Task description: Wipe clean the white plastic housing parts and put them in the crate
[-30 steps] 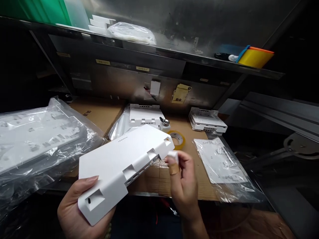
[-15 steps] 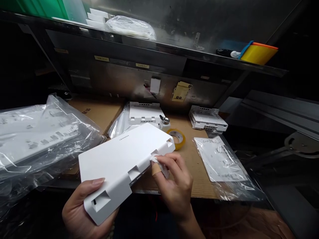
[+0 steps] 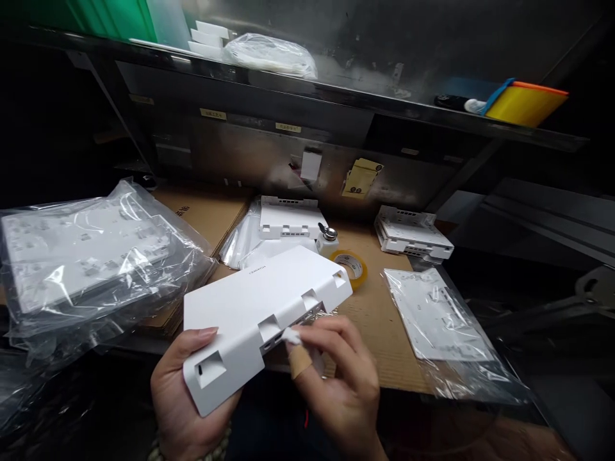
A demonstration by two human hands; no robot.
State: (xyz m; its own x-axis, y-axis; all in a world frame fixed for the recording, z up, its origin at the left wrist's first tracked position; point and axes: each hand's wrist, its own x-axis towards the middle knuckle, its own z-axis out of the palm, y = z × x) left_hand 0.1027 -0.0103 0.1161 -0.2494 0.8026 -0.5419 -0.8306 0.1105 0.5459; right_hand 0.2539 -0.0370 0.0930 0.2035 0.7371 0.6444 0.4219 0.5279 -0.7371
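Observation:
My left hand [image 3: 185, 390] grips the near end of a flat white plastic device casing [image 3: 257, 307], thumb on top, and holds it tilted over the bench edge. My right hand [image 3: 336, 378] is closed in a pinch on a small white cloth pad [image 3: 291, 335] and presses it against the casing's recessed port edge. A tan bandage wraps one right fingertip.
Bagged white panels [image 3: 86, 250] lie at the left and another bagged panel [image 3: 437, 314] at the right. A roll of yellow tape [image 3: 353, 267], a small capped bottle [image 3: 328, 234] and more white casings [image 3: 413, 234] sit on the cardboard-covered bench. A metal shelf [image 3: 336, 89] runs above.
My right hand brought the white pad from the air down to the casing's edge and slid it along towards me. The casing shifted slightly right and nearer.

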